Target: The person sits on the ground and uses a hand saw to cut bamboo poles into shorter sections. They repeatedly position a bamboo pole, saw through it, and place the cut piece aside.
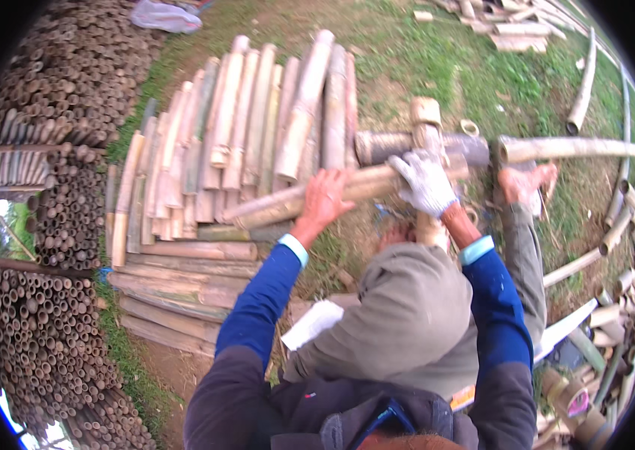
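Note:
A cut length of bamboo (366, 187) lies slantwise in front of me, with its left end over the stacked pieces. My bare left hand (325, 199) grips it near the middle, thumb apart from the fingers. Toward its right end, my right hand (424, 184), in a white glove, is closed around it. Just beyond the glove, a pale upright bamboo piece (426, 112) crosses a dark bamboo length (467, 148) on the ground. Part of the pale piece is hidden behind my right hand.
Cut bamboo lengths (242, 120) lie in rows ahead and left. Tall stacks of bamboo (40, 322) line the left side. A long pole (573, 150) extends right past my bare foot (524, 187). Scattered offcuts (625, 315) lie at right. White paper (312, 324) is beside my knee.

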Motion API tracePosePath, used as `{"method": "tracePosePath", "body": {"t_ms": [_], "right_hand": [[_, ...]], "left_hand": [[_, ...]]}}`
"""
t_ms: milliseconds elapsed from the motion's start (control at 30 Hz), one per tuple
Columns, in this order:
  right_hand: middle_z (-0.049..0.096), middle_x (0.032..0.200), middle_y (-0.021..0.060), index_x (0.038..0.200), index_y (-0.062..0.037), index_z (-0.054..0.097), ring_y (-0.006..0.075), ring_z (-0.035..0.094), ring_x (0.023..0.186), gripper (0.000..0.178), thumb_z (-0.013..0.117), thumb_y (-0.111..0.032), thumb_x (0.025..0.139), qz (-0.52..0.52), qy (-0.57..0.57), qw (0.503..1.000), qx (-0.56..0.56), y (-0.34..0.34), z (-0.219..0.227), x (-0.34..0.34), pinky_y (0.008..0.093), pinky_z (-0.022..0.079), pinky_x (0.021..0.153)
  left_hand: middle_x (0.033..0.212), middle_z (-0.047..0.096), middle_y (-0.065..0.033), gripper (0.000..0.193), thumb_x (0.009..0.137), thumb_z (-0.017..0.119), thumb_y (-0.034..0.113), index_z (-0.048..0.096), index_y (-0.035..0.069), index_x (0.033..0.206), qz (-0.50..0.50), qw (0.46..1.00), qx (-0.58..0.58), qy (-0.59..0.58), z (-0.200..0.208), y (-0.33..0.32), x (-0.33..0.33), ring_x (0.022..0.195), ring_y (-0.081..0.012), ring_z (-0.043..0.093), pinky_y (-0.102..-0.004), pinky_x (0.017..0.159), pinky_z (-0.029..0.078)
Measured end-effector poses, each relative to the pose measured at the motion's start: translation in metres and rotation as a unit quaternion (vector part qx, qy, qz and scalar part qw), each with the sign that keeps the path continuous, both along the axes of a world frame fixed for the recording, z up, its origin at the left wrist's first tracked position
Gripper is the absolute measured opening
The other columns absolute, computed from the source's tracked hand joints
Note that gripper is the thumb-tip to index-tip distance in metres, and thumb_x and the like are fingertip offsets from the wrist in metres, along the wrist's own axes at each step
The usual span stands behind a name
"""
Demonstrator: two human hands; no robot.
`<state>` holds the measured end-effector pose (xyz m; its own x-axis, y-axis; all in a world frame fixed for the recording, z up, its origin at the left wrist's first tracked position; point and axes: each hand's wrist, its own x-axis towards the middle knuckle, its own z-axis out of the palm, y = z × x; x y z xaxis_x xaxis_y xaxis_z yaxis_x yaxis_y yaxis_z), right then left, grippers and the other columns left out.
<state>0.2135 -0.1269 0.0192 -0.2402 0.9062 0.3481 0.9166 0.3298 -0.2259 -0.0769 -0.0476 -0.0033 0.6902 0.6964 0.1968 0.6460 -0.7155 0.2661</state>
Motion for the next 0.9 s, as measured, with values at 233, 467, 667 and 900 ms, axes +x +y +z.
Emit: {"method": "tracePosePath", "body": {"t_ms": [233, 467, 667, 900], "right_hand": [[0.063, 0.112, 0.0117, 0.134, -0.0152, 0.066, 0.0378, 0.059, 0.117, 0.071, 0.085, -0.023, 0.066, 0.0, 0.009, 1.0, 0.01, -0.008, 0.011, -0.019, 0.0536, 0.046, 0.107], [0.064, 0.118, 0.0125, 0.136, -0.0177, 0.066, 0.0395, 0.056, 0.126, 0.073, 0.089, -0.033, 0.068, -0.047, 0.007, 0.999, 0.008, -0.013, 0.006, -0.002, 0.055, 0.043, 0.114], [0.062, 0.129, 0.0134, 0.137, -0.0153, 0.065, 0.0388, 0.052, 0.136, 0.08, 0.091, -0.041, 0.067, -0.075, -0.005, 0.995, 0.065, -0.023, -0.009, 0.009, 0.0581, 0.033, 0.124], [0.062, 0.135, 0.0142, 0.137, -0.0162, 0.065, 0.0402, 0.052, 0.137, 0.081, 0.089, -0.033, 0.062, -0.114, -0.004, 0.991, 0.067, -0.026, -0.009, 0.037, 0.058, 0.035, 0.122]], "left_hand": [[0.128, 0.066, -0.0151, 0.099, 0.066, 0.1, 0.029, 0.054, 0.01, 0.152, 0.022, 0.999, 0.006, 0.032, -0.016, -0.003, -0.008, 0.122, -0.0364, 0.061, -0.0507, 0.102, 0.049], [0.127, 0.064, -0.0165, 0.113, 0.064, 0.102, 0.029, 0.042, 0.01, 0.158, 0.011, 0.998, -0.022, 0.066, -0.008, 0.0, 0.051, 0.122, -0.0407, 0.062, -0.0529, 0.101, 0.049], [0.124, 0.065, -0.0204, 0.124, 0.058, 0.105, 0.03, 0.038, 0.01, 0.16, -0.015, 0.998, -0.025, 0.05, -0.012, 0.004, 0.072, 0.116, -0.0432, 0.066, -0.0548, 0.096, 0.053], [0.121, 0.065, -0.0199, 0.125, 0.056, 0.104, 0.032, 0.041, 0.011, 0.161, -0.022, 1.0, -0.004, 0.02, -0.026, 0.012, 0.071, 0.109, -0.0425, 0.069, -0.0535, 0.096, 0.053]]}}
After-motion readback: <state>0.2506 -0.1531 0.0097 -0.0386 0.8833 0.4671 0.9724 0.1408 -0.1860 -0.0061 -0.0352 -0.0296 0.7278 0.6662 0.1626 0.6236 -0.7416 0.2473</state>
